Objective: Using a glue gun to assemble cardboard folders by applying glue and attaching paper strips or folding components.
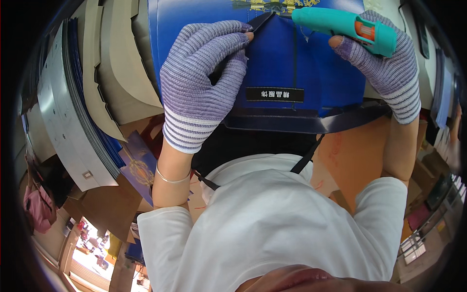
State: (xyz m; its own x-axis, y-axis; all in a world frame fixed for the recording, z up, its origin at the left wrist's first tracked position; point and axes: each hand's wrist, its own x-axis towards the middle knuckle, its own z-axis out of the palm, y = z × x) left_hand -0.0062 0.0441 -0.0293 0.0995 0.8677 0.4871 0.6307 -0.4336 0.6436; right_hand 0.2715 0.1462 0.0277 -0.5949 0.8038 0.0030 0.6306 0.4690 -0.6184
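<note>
A glossy blue printed board (331, 78) with a gold pattern at its far edge lies in front of me. My left hand (202, 80), in a purple-and-white striped glove with bare fingertips, pinches the end of a narrow dark strip (262, 21). My right hand (389, 68), gloved alike, is wrapped round a teal hot glue gun (328, 23) with an orange part. Its nozzle points left, close to the strip's far end; whether it touches cannot be made out. Thin glue threads hang below the nozzle. A small black label (275, 94) sits on the board's near part.
Curved grey-beige cardboard pieces (129, 63) lie left of the board, beside a stack of thin boards (68, 107). A dark folded flap (340, 119) runs along the board's near edge. Brown cardboard (352, 155) lies below right. A pink bag (41, 209) hangs far left.
</note>
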